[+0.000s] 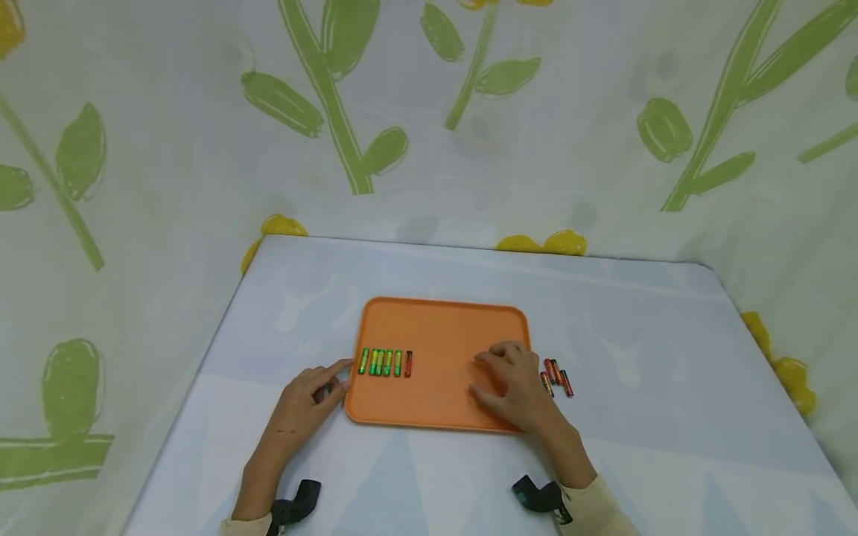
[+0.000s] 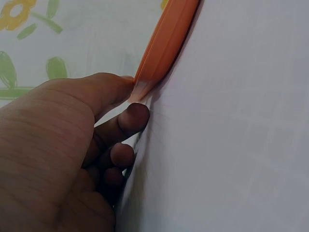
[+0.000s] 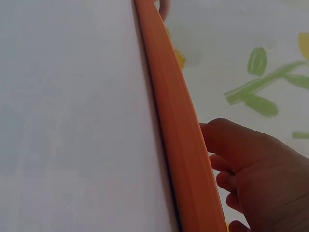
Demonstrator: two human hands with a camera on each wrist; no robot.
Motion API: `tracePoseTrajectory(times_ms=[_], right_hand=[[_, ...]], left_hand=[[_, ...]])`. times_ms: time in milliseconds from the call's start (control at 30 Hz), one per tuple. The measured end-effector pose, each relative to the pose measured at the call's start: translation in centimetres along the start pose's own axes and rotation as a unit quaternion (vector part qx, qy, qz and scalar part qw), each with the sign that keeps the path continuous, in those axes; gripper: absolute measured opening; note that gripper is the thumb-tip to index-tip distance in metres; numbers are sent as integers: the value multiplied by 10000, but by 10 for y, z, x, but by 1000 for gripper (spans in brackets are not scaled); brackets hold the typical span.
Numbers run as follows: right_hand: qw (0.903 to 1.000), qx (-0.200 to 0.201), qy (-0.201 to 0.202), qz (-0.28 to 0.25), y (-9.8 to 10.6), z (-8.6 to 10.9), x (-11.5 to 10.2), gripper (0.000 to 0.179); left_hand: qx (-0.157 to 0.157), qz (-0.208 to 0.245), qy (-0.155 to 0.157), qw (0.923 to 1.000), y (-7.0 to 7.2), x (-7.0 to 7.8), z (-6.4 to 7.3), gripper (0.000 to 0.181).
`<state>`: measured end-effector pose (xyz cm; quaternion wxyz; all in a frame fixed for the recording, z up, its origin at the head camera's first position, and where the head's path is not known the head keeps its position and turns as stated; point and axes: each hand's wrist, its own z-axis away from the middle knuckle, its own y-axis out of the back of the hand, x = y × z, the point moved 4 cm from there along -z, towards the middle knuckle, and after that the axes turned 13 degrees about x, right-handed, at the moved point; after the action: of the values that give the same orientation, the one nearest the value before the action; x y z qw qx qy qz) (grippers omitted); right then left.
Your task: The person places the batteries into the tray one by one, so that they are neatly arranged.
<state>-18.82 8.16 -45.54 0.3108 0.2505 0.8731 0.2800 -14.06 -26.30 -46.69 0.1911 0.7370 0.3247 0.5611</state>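
An orange tray (image 1: 442, 327) lies on the table. Towards its left side, several green-and-yellow batteries (image 1: 388, 362) stand side by side in a row, with one red battery (image 1: 409, 364) at the row's right end. My left hand (image 1: 302, 408) is at the tray's left edge. In the left wrist view its thumb (image 2: 113, 89) meets the orange rim, while the other fingers bend loosely beneath. Over the right part of the tray hovers my right hand (image 1: 518, 387), fingers spread and slightly bent, nothing visible between them. Just right of that hand, several red-and-black batteries (image 1: 566, 383) lie on the table.
The white table (image 1: 637, 432) extends around the tray on all sides. Behind it hangs a pale cloth (image 1: 576, 149) printed with green leaves and yellow flowers. Black wrist cameras (image 1: 295, 506) sit on both wrists, close over the tabletop.
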Motion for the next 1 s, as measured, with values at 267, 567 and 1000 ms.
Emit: tracePoseTrajectory(times_ms=[267, 567, 1000], right_hand=[[9997, 213, -73, -92, 26, 9, 17, 43], [9987, 465, -121, -158, 43, 19, 31, 42], [9981, 468, -406, 53, 62, 32, 43, 43]], left_hand=[[-5, -89, 84, 9999, -1, -5, 0, 38], [-36, -36, 183, 9998, 0, -4, 0, 38], [-53, -89, 248, 9996, -2, -1, 1, 37]])
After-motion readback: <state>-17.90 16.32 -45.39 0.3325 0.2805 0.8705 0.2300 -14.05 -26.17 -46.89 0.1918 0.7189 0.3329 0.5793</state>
